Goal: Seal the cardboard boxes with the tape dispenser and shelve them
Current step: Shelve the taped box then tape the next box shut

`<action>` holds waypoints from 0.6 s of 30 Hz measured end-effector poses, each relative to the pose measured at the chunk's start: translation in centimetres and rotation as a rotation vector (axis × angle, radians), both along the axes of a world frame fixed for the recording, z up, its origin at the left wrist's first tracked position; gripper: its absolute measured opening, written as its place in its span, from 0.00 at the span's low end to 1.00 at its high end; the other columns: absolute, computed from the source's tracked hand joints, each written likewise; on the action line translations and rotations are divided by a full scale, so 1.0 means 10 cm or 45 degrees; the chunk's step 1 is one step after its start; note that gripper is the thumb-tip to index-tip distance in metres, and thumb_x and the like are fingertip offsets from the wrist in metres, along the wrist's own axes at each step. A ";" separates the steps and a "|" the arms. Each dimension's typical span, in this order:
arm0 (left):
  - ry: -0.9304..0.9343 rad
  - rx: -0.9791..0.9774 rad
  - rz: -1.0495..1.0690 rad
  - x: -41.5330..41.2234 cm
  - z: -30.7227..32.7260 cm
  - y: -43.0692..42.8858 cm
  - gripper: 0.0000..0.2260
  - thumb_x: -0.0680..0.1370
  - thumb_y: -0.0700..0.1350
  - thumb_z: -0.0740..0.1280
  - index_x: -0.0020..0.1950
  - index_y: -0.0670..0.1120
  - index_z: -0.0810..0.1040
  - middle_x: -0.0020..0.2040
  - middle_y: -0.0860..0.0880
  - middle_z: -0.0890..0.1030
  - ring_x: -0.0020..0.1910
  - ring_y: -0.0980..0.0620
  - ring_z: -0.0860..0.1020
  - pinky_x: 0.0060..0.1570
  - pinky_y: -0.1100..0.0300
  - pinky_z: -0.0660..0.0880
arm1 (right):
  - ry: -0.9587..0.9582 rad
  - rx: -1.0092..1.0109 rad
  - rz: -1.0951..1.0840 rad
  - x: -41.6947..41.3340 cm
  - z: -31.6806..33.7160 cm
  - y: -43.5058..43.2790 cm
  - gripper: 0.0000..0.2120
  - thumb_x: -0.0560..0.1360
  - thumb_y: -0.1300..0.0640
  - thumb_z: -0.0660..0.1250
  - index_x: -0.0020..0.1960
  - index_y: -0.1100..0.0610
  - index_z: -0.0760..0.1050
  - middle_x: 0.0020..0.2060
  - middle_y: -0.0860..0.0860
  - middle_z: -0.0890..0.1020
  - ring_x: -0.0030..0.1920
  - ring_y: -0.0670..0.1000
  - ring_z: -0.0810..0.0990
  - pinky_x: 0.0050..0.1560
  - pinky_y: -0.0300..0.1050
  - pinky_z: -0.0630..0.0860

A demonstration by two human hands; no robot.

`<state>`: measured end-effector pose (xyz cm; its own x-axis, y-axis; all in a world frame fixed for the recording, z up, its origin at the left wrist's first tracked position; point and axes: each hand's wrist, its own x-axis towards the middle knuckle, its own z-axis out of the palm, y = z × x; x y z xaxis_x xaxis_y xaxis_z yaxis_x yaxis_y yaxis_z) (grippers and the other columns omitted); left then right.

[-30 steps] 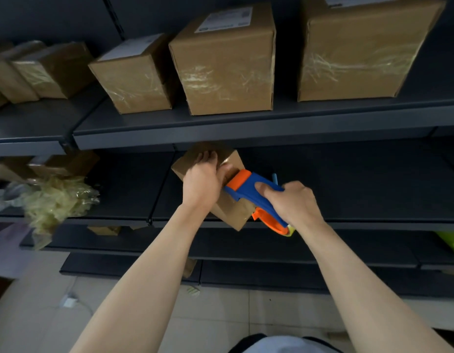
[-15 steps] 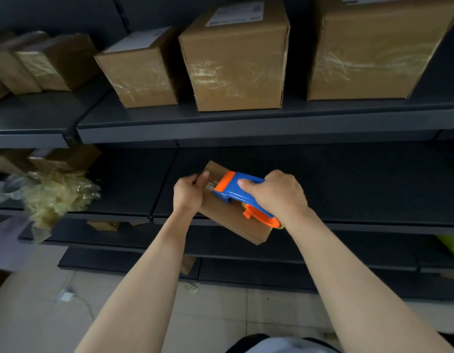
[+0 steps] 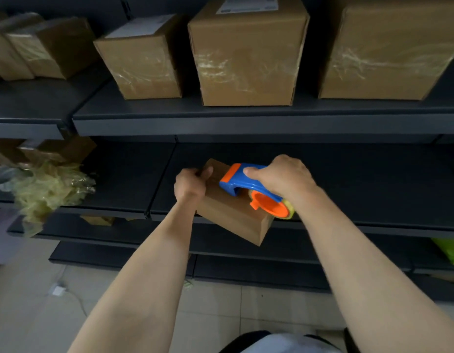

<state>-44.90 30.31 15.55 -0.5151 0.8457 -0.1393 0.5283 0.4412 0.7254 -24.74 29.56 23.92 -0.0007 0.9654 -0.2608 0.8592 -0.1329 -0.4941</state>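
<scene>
Box: small brown cardboard box (image 3: 231, 217), frame centre, tilted over the front edge of the dark grey metal shelf (image 3: 360, 189).
Left hand (image 3: 190, 186): fingers curled round the box's 10 o'clock corner.
Right hand (image 3: 284, 179): wrapped round the blue-and-orange plastic tape dispenser (image 3: 249, 184), which lies on the box top, nose toward 10 o'clock.
Upper shelf: 3 larger taped cardboard boxes (image 3: 246, 54) at 12 o'clock.

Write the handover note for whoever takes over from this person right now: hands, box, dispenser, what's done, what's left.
Left hand grips the far end of the small cardboard box, held tilted at the middle shelf front edge.
Right hand grips the tape dispenser, its orange nose down on the box top.
Done: taped boxes stand on the upper shelf.
Left: run the tape along this box, then shelve it. Whether any tape is laid on it yet cannot be told.
</scene>
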 end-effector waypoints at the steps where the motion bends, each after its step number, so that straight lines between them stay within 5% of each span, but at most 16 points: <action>1: -0.002 -0.013 -0.009 -0.03 0.01 0.05 0.16 0.76 0.59 0.65 0.39 0.47 0.77 0.38 0.48 0.80 0.38 0.48 0.78 0.33 0.58 0.71 | -0.003 -0.046 -0.023 0.15 0.01 0.01 0.25 0.66 0.31 0.67 0.35 0.52 0.65 0.34 0.51 0.75 0.33 0.51 0.75 0.28 0.42 0.65; 11: 0.115 -0.026 -0.032 -0.11 0.02 0.29 0.18 0.76 0.59 0.65 0.54 0.46 0.79 0.53 0.44 0.81 0.44 0.50 0.75 0.41 0.56 0.70 | 0.086 -0.358 -0.301 1.52 -0.19 -0.26 0.28 0.61 0.33 0.73 0.36 0.60 0.79 0.26 0.52 0.80 0.28 0.52 0.78 0.30 0.42 0.67; 16: 0.728 0.103 -0.165 0.11 0.08 0.23 0.15 0.79 0.50 0.62 0.56 0.39 0.74 0.62 0.38 0.72 0.61 0.40 0.70 0.55 0.46 0.71 | -0.010 -0.326 -0.253 1.27 -0.51 -0.24 0.27 0.63 0.31 0.71 0.40 0.56 0.75 0.34 0.52 0.79 0.33 0.51 0.78 0.29 0.42 0.67; 18: 0.772 0.131 -0.267 0.21 0.09 0.17 0.13 0.80 0.48 0.60 0.54 0.38 0.75 0.61 0.38 0.74 0.60 0.40 0.70 0.57 0.47 0.70 | -0.030 -0.313 -0.203 1.12 -0.64 -0.23 0.27 0.64 0.31 0.70 0.40 0.56 0.73 0.35 0.52 0.77 0.34 0.51 0.77 0.30 0.43 0.67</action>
<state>-42.78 32.05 16.46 -0.2991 0.9305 0.2115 0.9248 0.2280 0.3046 -13.55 27.30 17.49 0.1548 0.8607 -0.4850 0.8288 -0.3803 -0.4104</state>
